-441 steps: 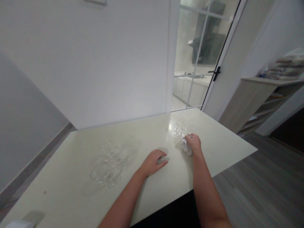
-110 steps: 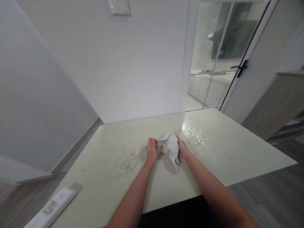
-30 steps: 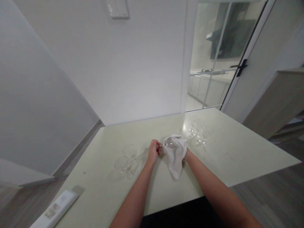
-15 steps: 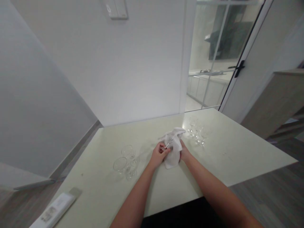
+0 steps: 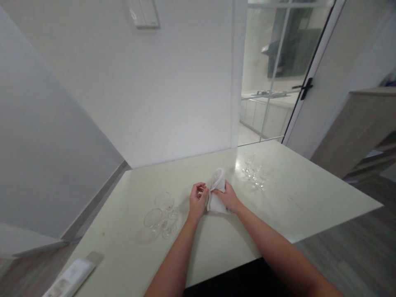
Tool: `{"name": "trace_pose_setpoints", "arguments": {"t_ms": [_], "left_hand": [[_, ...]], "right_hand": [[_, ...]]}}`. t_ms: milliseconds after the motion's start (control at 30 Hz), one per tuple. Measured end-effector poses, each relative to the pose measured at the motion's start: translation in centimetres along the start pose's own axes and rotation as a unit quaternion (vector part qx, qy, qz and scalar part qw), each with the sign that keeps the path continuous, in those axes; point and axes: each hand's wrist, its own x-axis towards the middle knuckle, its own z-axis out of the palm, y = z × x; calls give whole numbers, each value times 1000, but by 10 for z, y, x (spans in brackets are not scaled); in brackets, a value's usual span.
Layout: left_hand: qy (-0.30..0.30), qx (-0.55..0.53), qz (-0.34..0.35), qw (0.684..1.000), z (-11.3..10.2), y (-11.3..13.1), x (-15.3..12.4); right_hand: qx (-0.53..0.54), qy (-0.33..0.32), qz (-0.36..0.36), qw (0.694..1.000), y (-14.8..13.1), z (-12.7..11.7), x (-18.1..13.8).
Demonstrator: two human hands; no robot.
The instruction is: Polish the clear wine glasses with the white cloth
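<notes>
My right hand grips a white cloth, its thumb pressed across the front. The cloth is bunched upright and folded over at the top. Whether a glass is inside cannot be seen. Close against the cloth's left side is my left hand, fingers loosely curled and apart from the thumb, with nothing visible in them. Left of my hands, clear stemmed glasses lie on their sides on the pale table. More clear stemmed glasses are grouped to the right, beyond my right hand.
A white box with printing lies at the table's near left. Behind the table rises a white wall. A glazed door with a black handle stands at the back right, beside a wooden cabinet.
The cloth has been gathered upright and closed over the clear glass that showed in it. My right hand has come round to its front, and my left fingers have loosened. The view shifted slightly.
</notes>
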Motion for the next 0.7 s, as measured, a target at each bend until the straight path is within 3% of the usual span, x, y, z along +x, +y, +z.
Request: {"name": "trace_pose_setpoints", "arguments": {"t_ms": [133, 400, 500, 600, 700], "left_hand": [[-22, -27, 8, 999, 1, -8, 1], [-10, -9, 13, 1000, -5, -10, 5], [-16, -36, -13, 999, -4, -5, 5], [-33, -102, -55, 993, -2, -3, 3], [-40, -133, -80, 987, 0, -3, 2]], "right_hand": [[-71, -100, -66, 990, 2, 4, -6], [-160, -128, -73, 976, 1, 2, -5], [-116, -159, -34, 980, 1, 1, -6], [-32, -220, 68, 973, 2, -1, -9], [27, -225, 140, 964, 4, -2, -12]]}}
